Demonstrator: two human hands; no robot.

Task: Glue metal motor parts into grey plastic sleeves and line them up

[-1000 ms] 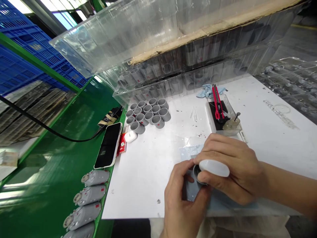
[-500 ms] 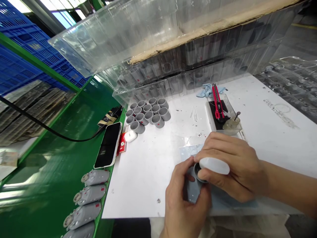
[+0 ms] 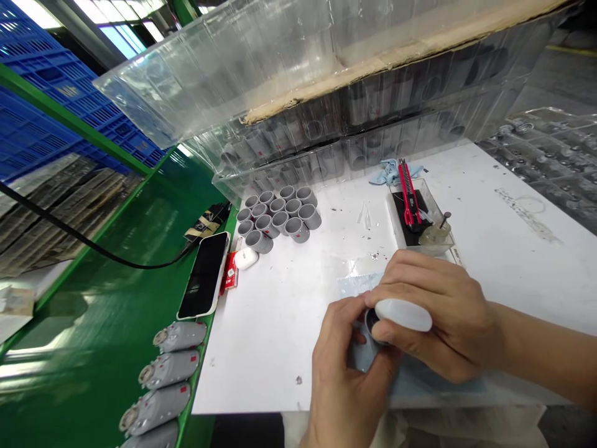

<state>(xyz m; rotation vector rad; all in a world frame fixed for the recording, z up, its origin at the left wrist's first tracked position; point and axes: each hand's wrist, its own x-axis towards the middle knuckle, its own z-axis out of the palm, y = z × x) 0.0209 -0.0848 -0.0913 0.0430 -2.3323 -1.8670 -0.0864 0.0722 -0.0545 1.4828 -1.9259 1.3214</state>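
My left hand [image 3: 342,367] curls its fingers and thumb round a small grey cylinder [image 3: 370,320], whose dark open end faces up. Gripped in my right hand [image 3: 443,311] is a white, rounded-ended tool [image 3: 404,315], perhaps a small bottle or handle. Its lower end is hidden by my fingers, right at the cylinder's opening. Fingertips of both hands meet at the cylinder's far rim. Beneath them lies a light blue cloth [image 3: 433,379] on the white table [image 3: 261,348].
Grey cylinders [image 3: 297,230] stand grouped at the back left, beside a white case [image 3: 245,257] and a phone [image 3: 204,275]. A red utility knife [image 3: 409,193] lies across a small tray [image 3: 436,202]. Clear plastic trays [image 3: 289,68] are stacked behind. Grey motors [image 3: 180,336] line the green ledge.
Both hands stay at the cylinder. My left hand's fingers and thumb have shifted very slightly around it; the white tool keeps almost the same place.
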